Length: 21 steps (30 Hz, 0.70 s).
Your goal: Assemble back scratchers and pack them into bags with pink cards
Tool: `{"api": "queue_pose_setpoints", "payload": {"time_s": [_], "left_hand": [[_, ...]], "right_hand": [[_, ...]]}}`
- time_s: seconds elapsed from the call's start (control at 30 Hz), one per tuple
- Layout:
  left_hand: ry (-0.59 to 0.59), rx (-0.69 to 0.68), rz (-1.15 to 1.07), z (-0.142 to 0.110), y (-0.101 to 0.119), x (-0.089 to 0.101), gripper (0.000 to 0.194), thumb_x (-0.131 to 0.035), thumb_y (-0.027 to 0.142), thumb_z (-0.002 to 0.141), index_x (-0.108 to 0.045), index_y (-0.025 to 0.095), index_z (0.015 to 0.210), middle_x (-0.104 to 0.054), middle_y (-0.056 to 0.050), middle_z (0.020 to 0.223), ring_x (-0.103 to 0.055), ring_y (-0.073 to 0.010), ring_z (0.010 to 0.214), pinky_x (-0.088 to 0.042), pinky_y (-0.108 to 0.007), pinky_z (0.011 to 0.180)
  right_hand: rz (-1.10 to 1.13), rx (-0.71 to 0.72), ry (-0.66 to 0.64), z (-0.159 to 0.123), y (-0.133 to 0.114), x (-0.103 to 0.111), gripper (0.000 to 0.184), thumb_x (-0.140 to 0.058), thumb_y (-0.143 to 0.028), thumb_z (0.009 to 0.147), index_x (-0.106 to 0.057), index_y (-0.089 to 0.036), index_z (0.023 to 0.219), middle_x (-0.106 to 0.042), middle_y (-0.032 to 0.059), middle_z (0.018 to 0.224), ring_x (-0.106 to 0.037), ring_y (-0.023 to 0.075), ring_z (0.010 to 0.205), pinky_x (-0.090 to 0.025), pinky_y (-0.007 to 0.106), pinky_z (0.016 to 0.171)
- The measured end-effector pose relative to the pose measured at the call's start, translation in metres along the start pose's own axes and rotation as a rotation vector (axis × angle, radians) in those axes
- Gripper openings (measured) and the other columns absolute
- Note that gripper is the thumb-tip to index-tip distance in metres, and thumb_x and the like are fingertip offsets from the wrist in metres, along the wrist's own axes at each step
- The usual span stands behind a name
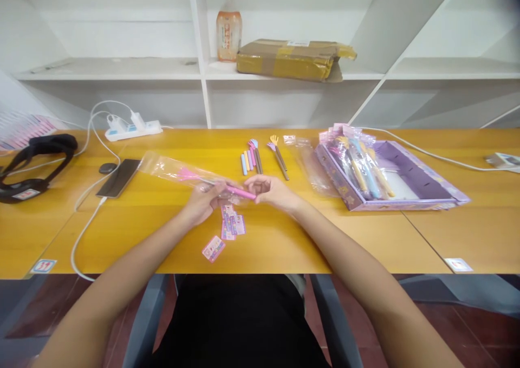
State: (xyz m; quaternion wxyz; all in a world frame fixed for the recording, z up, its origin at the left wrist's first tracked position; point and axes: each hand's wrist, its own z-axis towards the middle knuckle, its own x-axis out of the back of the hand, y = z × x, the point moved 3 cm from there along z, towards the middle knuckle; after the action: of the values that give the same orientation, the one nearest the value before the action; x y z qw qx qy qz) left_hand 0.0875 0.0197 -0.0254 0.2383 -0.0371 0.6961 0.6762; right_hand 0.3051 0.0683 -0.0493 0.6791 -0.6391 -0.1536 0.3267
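Observation:
A pink back scratcher (239, 192) with a hand-shaped head lies partly inside a clear plastic bag (162, 166). My left hand (207, 199) is closed around the bag and the scratcher's shaft. At the handle's end, my right hand (271, 190) pinches the pink grip. Below my hands are several small printed cards (229, 224), one of them (213, 248) apart from the overlapping rest. Beyond my hands lie loose coloured handles (247, 162), dark-shafted scratcher heads in pink and blue (257, 154), and others in yellow and purple (279, 156).
On the right, a purple display box (418, 200) holds bagged back scratchers (361, 162); clear bags (312, 167) lie beside it. A phone (119, 178), cables, a power strip (134, 130) and a black head strap (36, 165) occupy the left. A bottle (228, 29) and taped carton (288, 59) stand on the shelf.

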Motion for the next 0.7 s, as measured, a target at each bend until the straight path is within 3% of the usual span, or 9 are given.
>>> {"api": "queue_pose_setpoints", "payload": {"time_s": [0.1,0.2,0.27,0.43,0.5,0.6,0.7], "left_hand": [[-0.081,0.062,0.112,-0.004,-0.016,-0.006,0.039,-0.090,0.043,0.081,-0.080,0.013,0.103,-0.080,-0.016,0.107,-0.079,-0.0294,0.097,-0.066,-0.040,0.086],[-0.123,0.109,0.185,-0.004,-0.025,-0.007,0.037,-0.089,0.043,0.082,-0.080,0.015,0.105,-0.080,-0.014,0.104,-0.079,-0.0284,0.094,-0.065,-0.040,0.088],[-0.098,0.115,0.149,-0.001,-0.024,-0.004,0.038,-0.088,0.046,0.082,-0.080,0.015,0.104,-0.080,-0.012,0.097,-0.079,-0.0275,0.087,-0.065,-0.042,0.085],[0.034,0.066,0.084,0.005,-0.009,0.004,0.033,-0.090,0.043,0.080,-0.077,0.012,0.084,-0.078,-0.011,0.094,-0.075,-0.0205,0.083,-0.062,-0.029,0.076],[0.020,0.093,0.069,0.005,-0.005,0.006,0.033,-0.087,0.042,0.083,-0.074,0.012,0.078,-0.078,-0.012,0.095,-0.074,-0.0189,0.079,-0.060,-0.029,0.075],[-0.021,0.143,0.047,0.004,-0.003,0.007,0.029,-0.083,0.040,0.087,-0.075,0.012,0.085,-0.077,-0.012,0.095,-0.072,-0.0166,0.074,-0.058,-0.027,0.071],[-0.039,0.180,0.038,0.004,-0.006,0.008,0.029,-0.083,0.039,0.087,-0.076,0.013,0.097,-0.077,-0.010,0.093,-0.070,-0.0155,0.071,-0.055,-0.026,0.067]], "right_hand": [[-0.103,-0.031,-0.017,0.000,0.010,-0.013,0.061,-0.102,-0.029,0.056,-0.071,-0.019,0.108,-0.070,-0.0024,0.088,-0.065,0.0122,0.073,-0.055,0.026,0.070],[-0.297,0.052,0.092,-0.001,0.012,-0.025,0.052,-0.099,-0.038,0.065,-0.072,-0.019,0.106,-0.068,-0.0013,0.085,-0.062,0.0128,0.073,-0.051,0.026,0.069],[-0.362,0.149,0.169,-0.003,0.008,-0.031,0.045,-0.092,-0.047,0.076,-0.073,-0.019,0.106,-0.068,0.0004,0.087,-0.062,0.0141,0.077,-0.051,0.028,0.073],[-0.267,0.234,0.209,-0.006,0.001,-0.025,0.043,-0.054,-0.060,0.105,-0.067,-0.021,0.119,-0.065,0.0039,0.097,-0.061,0.0141,0.075,-0.050,0.029,0.069],[-0.334,0.269,0.210,-0.007,-0.001,-0.018,0.040,-0.055,-0.055,0.106,-0.063,-0.022,0.127,-0.063,0.0037,0.100,-0.059,0.0129,0.074,-0.051,0.028,0.070],[-0.527,0.385,0.148,-0.010,-0.008,-0.013,0.042,-0.069,-0.044,0.100,-0.061,-0.025,0.136,-0.059,0.0067,0.116,-0.059,0.0129,0.080,-0.055,0.031,0.079],[-0.662,0.491,0.063,-0.013,-0.017,-0.018,0.030,-0.078,-0.042,0.094,-0.073,-0.025,0.119,-0.055,0.0090,0.122,-0.061,0.0170,0.090,-0.057,0.038,0.087]]}}
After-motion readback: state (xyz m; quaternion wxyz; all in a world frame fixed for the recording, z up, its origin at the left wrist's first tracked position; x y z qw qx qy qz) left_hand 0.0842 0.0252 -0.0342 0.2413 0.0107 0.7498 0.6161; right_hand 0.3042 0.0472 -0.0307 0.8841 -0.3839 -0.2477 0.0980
